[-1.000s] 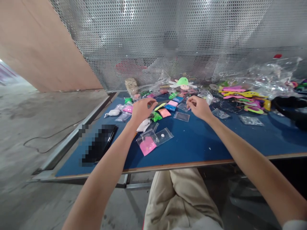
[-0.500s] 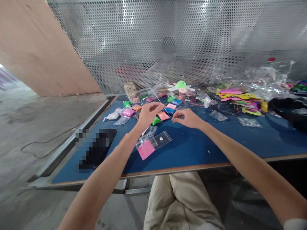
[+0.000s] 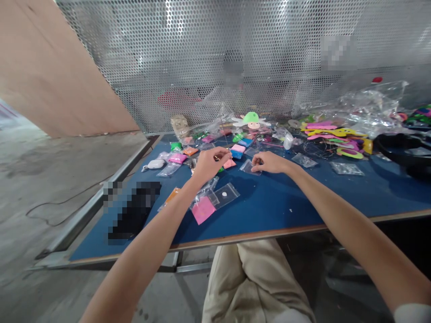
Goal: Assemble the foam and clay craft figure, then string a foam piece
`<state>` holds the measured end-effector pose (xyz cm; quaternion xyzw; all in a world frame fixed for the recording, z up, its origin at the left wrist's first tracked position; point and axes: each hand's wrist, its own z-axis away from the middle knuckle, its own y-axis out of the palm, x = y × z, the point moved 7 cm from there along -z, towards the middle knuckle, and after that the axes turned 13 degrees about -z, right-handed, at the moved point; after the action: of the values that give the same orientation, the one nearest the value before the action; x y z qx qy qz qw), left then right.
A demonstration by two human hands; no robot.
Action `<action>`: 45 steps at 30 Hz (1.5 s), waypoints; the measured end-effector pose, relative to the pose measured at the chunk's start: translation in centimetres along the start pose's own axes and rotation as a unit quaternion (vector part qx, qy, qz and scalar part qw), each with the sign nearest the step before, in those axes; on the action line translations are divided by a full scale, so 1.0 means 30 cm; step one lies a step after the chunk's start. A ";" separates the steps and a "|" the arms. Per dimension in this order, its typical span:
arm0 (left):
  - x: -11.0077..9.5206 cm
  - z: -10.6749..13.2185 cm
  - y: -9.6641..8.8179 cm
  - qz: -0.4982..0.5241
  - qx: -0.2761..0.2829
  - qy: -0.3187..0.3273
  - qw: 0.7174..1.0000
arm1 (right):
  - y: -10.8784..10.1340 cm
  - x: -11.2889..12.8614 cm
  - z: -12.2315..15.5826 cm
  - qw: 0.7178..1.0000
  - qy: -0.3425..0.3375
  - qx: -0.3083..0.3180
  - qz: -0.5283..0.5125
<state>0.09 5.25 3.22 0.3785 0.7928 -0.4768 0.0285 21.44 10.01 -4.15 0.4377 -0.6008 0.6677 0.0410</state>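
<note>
Head view: one blue bench stretched before you, with one black, partly blurred object near its left end. Your two hands were above it: the left hand had thumb and forefinger close together, the right hand had its fingers curled down, and whether either gripped anything could not be told. One pink packet lay toward the front edge, beside one clear bag. One small clear packet lay right at your right fingertips; one salmon packet showed just below your left fingertips. One white disc was in the bag.
</note>
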 end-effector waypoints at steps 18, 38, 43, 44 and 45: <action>-0.063 0.012 -0.004 -0.053 -0.022 0.006 0.998 | -0.080 0.328 0.078 0.952 -0.133 -0.271 -0.048; -0.080 0.020 0.017 -0.013 0.019 0.011 1.000 | -0.090 0.352 0.103 0.953 -0.135 -0.266 -0.060; -0.084 0.020 0.013 -0.006 0.018 0.012 1.000 | -0.094 0.314 0.099 0.949 -0.121 -0.285 -0.056; -0.085 0.020 0.013 -0.004 0.019 0.012 1.000 | -0.093 0.309 0.096 0.949 -0.124 -0.283 -0.056; -0.085 0.020 0.012 -0.003 0.019 0.012 1.000 | -0.091 0.304 0.094 0.949 -0.129 -0.281 -0.055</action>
<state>1.95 3.42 3.66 0.3827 0.7849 -0.4873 0.0102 18.93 4.09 3.43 0.5232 -0.7393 0.4062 0.1216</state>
